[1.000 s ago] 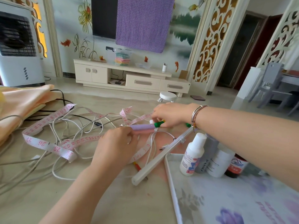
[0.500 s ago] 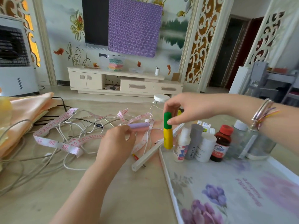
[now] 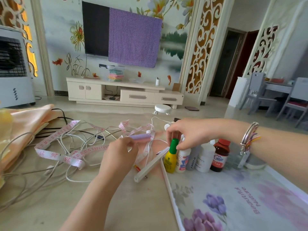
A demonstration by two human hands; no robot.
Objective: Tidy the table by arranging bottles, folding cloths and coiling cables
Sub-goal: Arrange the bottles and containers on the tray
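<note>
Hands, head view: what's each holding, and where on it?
Right hand pinches the yellow bottle by its green cap. Left hand grips the near end of the purple tube.

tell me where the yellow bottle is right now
The yellow bottle stands at the tray's near-left corner, left end of the bottle row, beside the white bottle.

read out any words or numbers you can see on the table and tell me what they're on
"PRAM" on the grey bottle.
"Beautiful Nature", upside down, on the flower-printed white tray.
"27", "26", "25" in red on the pink measuring tape; its other numbers blur.
Labels on the yellow green-capped bottle, white bottles and brown red-capped bottle: too small.
</note>
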